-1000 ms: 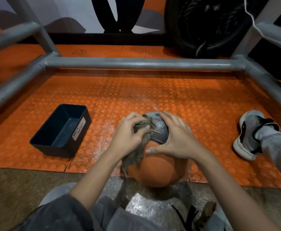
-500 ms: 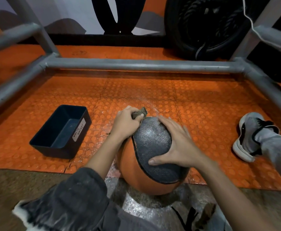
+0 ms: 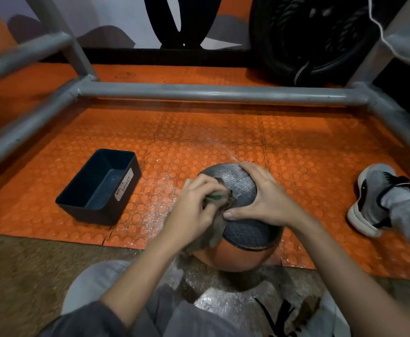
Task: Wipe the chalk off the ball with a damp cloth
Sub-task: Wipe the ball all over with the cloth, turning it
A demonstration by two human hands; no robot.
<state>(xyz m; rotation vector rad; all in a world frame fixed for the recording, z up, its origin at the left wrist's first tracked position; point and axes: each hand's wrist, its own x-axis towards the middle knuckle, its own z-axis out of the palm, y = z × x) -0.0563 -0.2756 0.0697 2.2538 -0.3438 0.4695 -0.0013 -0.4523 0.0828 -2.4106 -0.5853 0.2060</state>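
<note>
Drawn back toward the body since half a second ago: left hand (image 3: 194,205) and cloth (image 3: 219,199), off the far rim of the ball (image 3: 238,256) and onto the near left of its dark panel.

Underneath, orange studded floor tiles (image 3: 211,132), dusted with white chalk powder (image 3: 155,215) left of the ball. Nearer, rough brown concrete (image 3: 16,276), shiny in a patch just below the ball. Boxed in by a grey metal pipe frame (image 3: 211,92) across the far side and down both flanks, with a black tyre (image 3: 308,37) beyond it by the wall. On the tiles to the left, well apart from the ball, a dark bin (image 3: 99,188) labelled WASTE BASKET. Far right, a grey shoe (image 3: 372,198) with a white sole.

Ball resting at the seam between tiles and concrete, orange below, dark textured panel uppermost.

Both forearms bare, reaching forward from the bottom edge and converging on the ball.

Left hand curled round the bunched cloth, pressing it to the ball's upper left, a loose tail hanging down the side. Right hand (image 3: 265,198) spread flat over the panel's right, fingers draped over the far curve, thumb stretched left, tip just beside the cloth.
</note>
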